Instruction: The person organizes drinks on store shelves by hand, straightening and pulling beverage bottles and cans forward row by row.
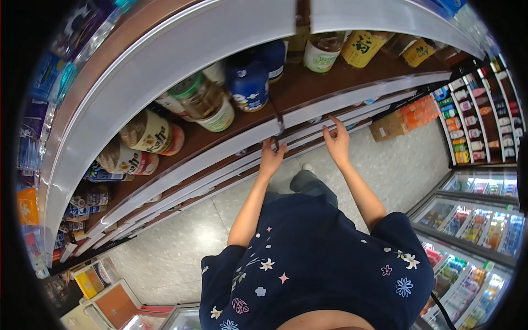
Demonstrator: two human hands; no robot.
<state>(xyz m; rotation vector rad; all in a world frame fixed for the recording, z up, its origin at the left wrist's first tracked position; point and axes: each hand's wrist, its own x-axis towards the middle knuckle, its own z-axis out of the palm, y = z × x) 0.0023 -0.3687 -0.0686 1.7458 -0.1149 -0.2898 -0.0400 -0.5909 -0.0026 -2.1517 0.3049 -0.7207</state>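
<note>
My left hand (271, 156) is at the front edge of the shelf (308, 105), just below a dark upright strip (280, 120). Its thumb and fingers are apart, and nothing shows between them. To its right, my right hand (337, 144) reaches toward the lower shelf edges, fingers spread and holding nothing. On the shelf above my hands stand a dark blue bottle (247, 87), a green-capped bottle (219, 114) and a clear bottle with a white-green label (321, 59). Further right is a bottle with a yellow label (361, 49).
Large brown drink bottles (151, 133) line the shelf at left. A cardboard box (388, 127) stands on the floor at right beside orange packs (421, 113). Beyond are another stocked shelf (474, 113) and glass-door fridges (467, 217). A counter (113, 304) is at lower left.
</note>
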